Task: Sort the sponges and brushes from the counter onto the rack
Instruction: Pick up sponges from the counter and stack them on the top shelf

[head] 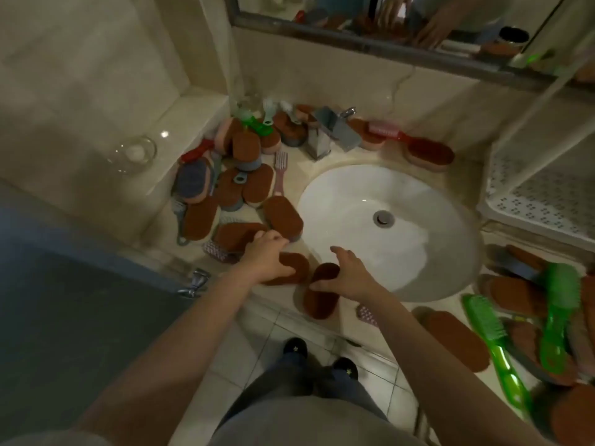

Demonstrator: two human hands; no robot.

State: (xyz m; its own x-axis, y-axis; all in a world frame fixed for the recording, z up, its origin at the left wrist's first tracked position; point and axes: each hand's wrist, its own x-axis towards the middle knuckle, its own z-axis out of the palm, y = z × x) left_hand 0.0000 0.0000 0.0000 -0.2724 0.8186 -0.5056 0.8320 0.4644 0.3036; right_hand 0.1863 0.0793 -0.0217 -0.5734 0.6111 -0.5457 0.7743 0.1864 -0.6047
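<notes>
Head view: a person is standing at a beige marble bench (289, 162) with a white oval sink (338, 194) set into it.

The left hand (269, 252) is reaching over the bench's near-left part. Its fingers (270, 237) are curling down where two flat brown oval sponges (238, 235) are meeting, and the thumb is lying on a third brown oval sponge (297, 268) just beside the sink rim. It is too blurred to tell whether it is gripping anything.

The right hand (351, 275) is hovering at the sink's near rim with fingers spreading wide and holding nothing. Its thumb is touching a dark brown oval sponge (322, 299) lying at the bench's front edge.

A heap of brown, pink and blue sponges and brushes (238, 175) is crowding the back-left corner. More brown sponges are lying at the near-right corner, with two translucent green plastic brushes (560, 313) resting across them.

A white perforated plastic rack (495, 188) is standing at the bench's right end. A chrome tap (322, 136) is sitting at the back edge behind the sink. A clear glass bowl (132, 154) is sitting on the ledge left of the bench.
</notes>
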